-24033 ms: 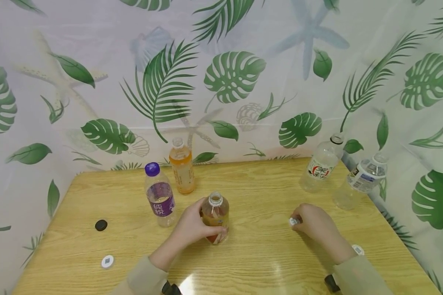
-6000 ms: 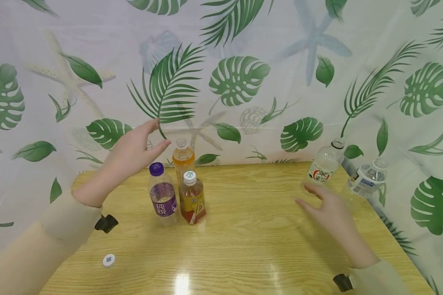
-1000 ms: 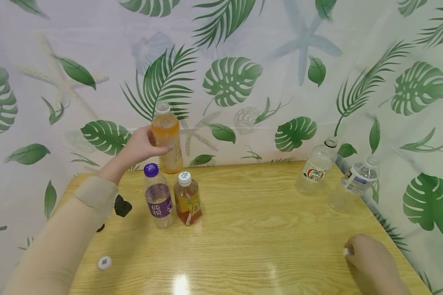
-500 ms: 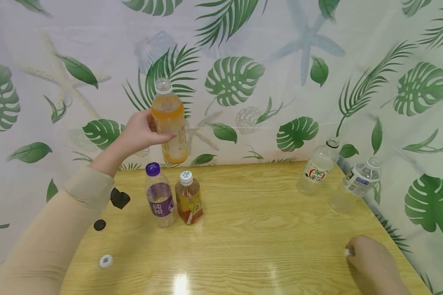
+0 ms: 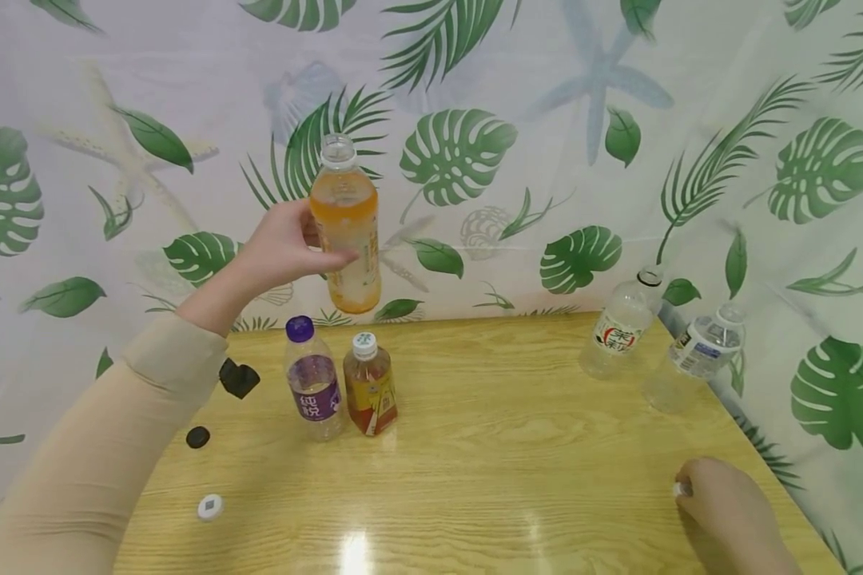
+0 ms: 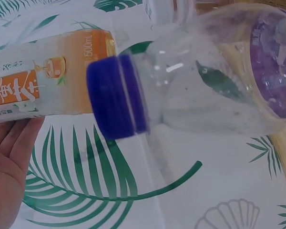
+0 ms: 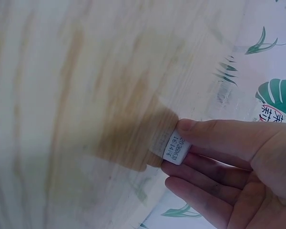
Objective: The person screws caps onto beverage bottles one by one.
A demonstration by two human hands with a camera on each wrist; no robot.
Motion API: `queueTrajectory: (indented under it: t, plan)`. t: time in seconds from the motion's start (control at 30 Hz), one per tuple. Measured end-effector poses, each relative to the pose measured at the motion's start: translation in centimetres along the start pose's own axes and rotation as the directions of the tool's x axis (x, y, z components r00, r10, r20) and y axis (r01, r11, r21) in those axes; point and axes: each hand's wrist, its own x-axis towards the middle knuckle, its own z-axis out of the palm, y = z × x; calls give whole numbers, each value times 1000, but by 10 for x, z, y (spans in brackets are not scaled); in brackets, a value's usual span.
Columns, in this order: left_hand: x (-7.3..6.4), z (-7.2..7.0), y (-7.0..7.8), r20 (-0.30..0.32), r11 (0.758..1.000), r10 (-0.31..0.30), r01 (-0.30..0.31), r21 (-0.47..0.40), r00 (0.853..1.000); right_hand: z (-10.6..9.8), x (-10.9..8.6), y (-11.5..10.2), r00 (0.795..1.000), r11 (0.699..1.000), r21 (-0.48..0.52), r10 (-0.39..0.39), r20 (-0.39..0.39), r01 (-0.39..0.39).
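My left hand [image 5: 279,249] grips an uncapped bottle of orange drink [image 5: 347,231] round its side, upright and raised off the table, against the leafy backdrop. Below it stand a clear bottle with a purple cap and label [image 5: 315,387] and a white-capped bottle of amber drink [image 5: 371,393], side by side. In the left wrist view the purple-capped bottle [image 6: 181,90] overlaps the orange one's base. At the table's right, my right hand [image 5: 726,505] pinches a small white bottle cap between thumb and fingers; printed digits show on the cap [image 7: 176,149] in the right wrist view.
Two uncapped clear bottles, one with a red-and-green label [image 5: 616,334] and one with a blue-and-white label [image 5: 705,351], stand at the back right. A black cap [image 5: 197,437] and a white cap [image 5: 210,506] lie at the left. The patterned sheet [image 5: 475,255] rises behind the table [image 5: 503,479].
Six seconds ago both hands were empty. Since then the left has taken the orange bottle, lifting it and shifting it right; the right has picked up a cap. The amber bottle, earlier uncapped, is capped.
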Motion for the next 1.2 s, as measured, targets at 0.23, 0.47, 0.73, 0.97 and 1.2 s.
queueTrajectory:
  t: [0.23, 0.47, 0.73, 0.97, 1.2]
  plan:
    - [1, 6, 12, 35, 999, 46, -46, 8, 998, 1, 3, 1, 1000, 1000, 15, 6, 13, -7]
    - [-1, 19, 23, 49, 998, 67, -66, -20, 997, 2, 1, 1, 1000, 1000, 19, 8, 12, -8]
    - [-5, 34, 33, 85, 996, 76, -72, -47, 993, 2, 4, 2, 1000, 1000, 7, 0, 9, 0]
    - [-13, 52, 38, 112, 986, 156, -148, -80, 981, 0, 4, 0, 1000, 1000, 3, -1, 19, 1]
    - [-20, 73, 35, 143, 966, 238, -218, -141, 961, -1, 1, -3, 1000, 1000, -11, -16, -15, 16]
